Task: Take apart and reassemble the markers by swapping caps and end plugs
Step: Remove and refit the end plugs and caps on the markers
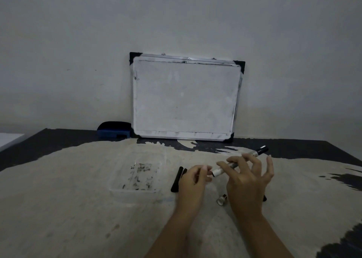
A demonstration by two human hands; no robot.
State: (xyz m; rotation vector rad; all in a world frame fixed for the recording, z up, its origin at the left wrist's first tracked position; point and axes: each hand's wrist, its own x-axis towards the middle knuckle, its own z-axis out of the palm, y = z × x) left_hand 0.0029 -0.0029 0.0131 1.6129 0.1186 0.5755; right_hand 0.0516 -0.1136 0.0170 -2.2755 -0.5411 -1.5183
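My right hand (247, 176) holds a silver marker (231, 164) slantwise above the table, its black cap (262, 150) pointing up and to the right. Thumb and first fingers pinch the barrel; the other fingers are spread. The marker's white lower end (217, 172) faces my left hand (193, 179), whose fingertips are pinched close to that end; what they hold is too small to tell. Two black marker parts (177, 179) lie on the table just left of my left hand. A small silver plug (222, 199) lies below the marker. A black tip (264, 198) shows behind my right wrist.
A clear plastic tray (137, 173) with dark specks sits left of the hands. A whiteboard (185, 99) leans on the wall at the back, with a blue eraser (113, 131) beside it. The table (68, 199) has a worn pale top with dark edges.
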